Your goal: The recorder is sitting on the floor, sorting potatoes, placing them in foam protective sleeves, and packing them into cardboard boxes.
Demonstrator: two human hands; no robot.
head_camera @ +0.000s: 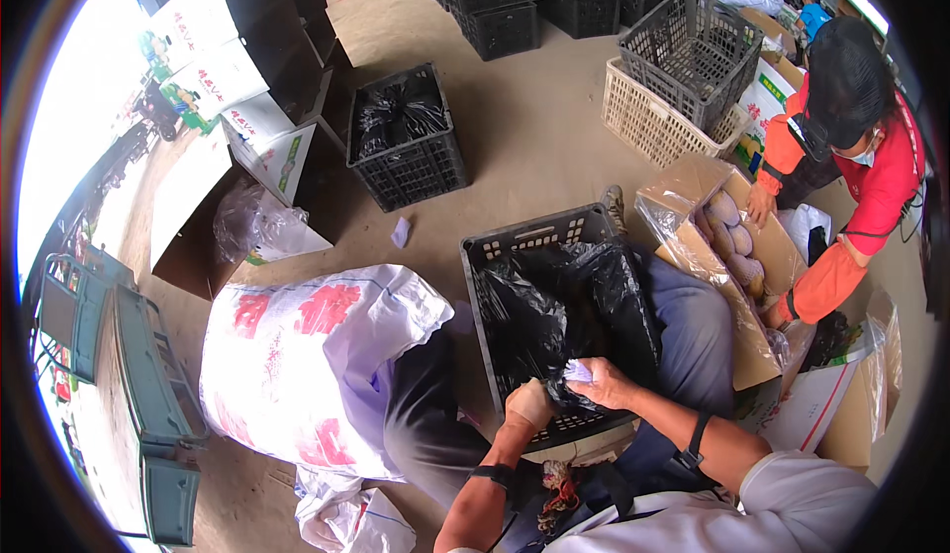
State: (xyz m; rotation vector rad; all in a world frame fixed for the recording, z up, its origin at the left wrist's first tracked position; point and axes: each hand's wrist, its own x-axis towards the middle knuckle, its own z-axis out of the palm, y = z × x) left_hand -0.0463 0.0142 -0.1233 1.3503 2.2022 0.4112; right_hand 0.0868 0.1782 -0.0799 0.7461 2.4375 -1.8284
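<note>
A black plastic crate (486,330) lined with a black plastic bag (531,301) stands between my knees. What lies inside the bag is too dark to make out. My right hand (610,385) is over the crate's near end, its fingers closed around a small pleated lavender wrapper (577,372), perhaps foam netting. Beside it, at the crate's near rim, my left hand (529,403) is curled against the edge of the bag; its fingertips are hidden. To my left leans a big white woven sack (297,375) with red print, its mouth showing a lavender lining.
A co-worker (846,145) at right reaches into a cardboard box (698,189) of roundish produce (731,230). Ahead sits another black crate (408,171) with a tied bag. Stacked crates (683,56), an open carton (200,212) and a blue-green metal cart (148,360) stand around.
</note>
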